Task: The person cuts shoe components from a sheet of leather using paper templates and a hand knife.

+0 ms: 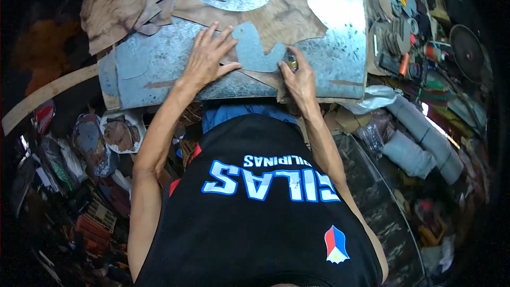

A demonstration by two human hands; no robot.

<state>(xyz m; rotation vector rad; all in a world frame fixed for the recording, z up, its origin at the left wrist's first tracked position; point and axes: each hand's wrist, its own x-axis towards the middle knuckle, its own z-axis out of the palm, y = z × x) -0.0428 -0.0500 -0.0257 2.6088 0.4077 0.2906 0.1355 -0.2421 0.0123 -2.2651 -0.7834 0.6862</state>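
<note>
A grey-blue metal-covered cutting board [159, 64] lies in front of me with a sheet of brown leather [287, 18] spread over it. My left hand [208, 56] presses flat, fingers spread, on the leather beside a blue-grey pattern piece [254, 50]. My right hand [297, 77] grips a small knife [291, 64] at the pattern's right edge, its blade end touching the leather.
Loose leather scraps [122, 5] lie at the board's far left. A cluttered shelf of tools and small items [409, 37] runs along the right. Rolled grey material [419, 133] sits at the lower right. Bags and boxes [79, 149] crowd the floor at left.
</note>
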